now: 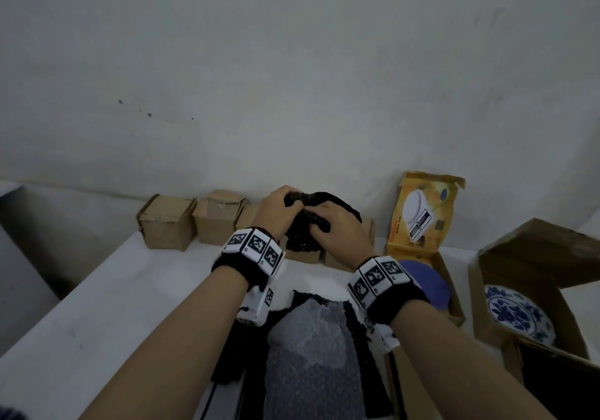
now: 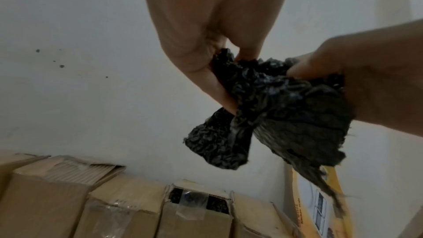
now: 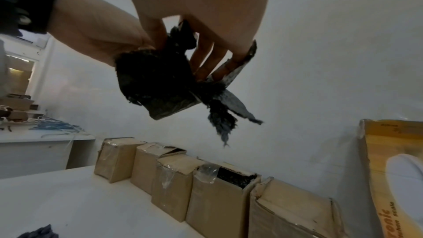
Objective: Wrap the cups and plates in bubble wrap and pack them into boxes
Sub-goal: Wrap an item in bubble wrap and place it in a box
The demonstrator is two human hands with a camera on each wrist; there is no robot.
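Aloft between both hands, black bubble-wrap bundle (image 1: 308,221), left hand (image 1: 276,212) and right hand (image 1: 341,234) gripping it

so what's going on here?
A person holds a black bubble-wrapped bundle in the air with both hands, left hand and right hand gripping its bunched top, above a row of small cardboard boxes along the wall. One box in the row is open with black wrap inside. A blue-and-white plate sits unwrapped in a bigger box on the right, and a sheet of bubble wrap lies on the table.
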